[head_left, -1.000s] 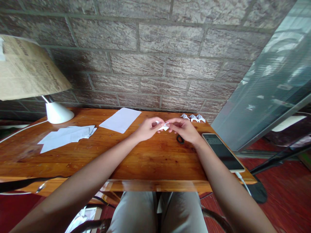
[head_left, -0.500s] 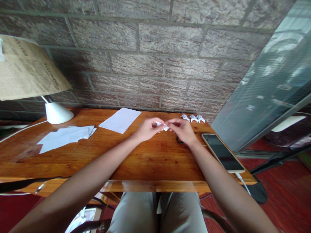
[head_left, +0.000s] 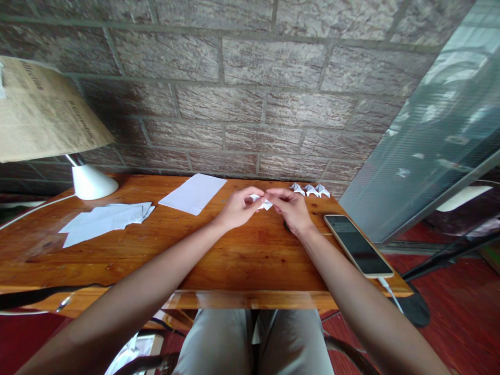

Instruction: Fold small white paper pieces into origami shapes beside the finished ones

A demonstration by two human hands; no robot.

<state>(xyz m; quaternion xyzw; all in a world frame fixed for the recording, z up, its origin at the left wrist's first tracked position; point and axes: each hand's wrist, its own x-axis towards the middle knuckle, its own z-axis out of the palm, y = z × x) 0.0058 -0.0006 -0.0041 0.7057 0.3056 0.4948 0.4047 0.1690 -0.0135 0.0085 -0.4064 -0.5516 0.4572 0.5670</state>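
Between fingertips of left hand (head_left: 239,208) and right hand (head_left: 294,209), narrowly pinched a folded white paper (head_left: 266,205), presumably to steady its creases. Just beyond right fingers, lined up three pointed folded-paper forms (head_left: 311,190), apparently clear of handling.

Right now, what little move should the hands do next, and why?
Perhaps the right hand should gently pinch the small white folded paper at its pointed lower tip while the left hand steadies it: both hands hold it, and that tip sticks out uncovered between them.
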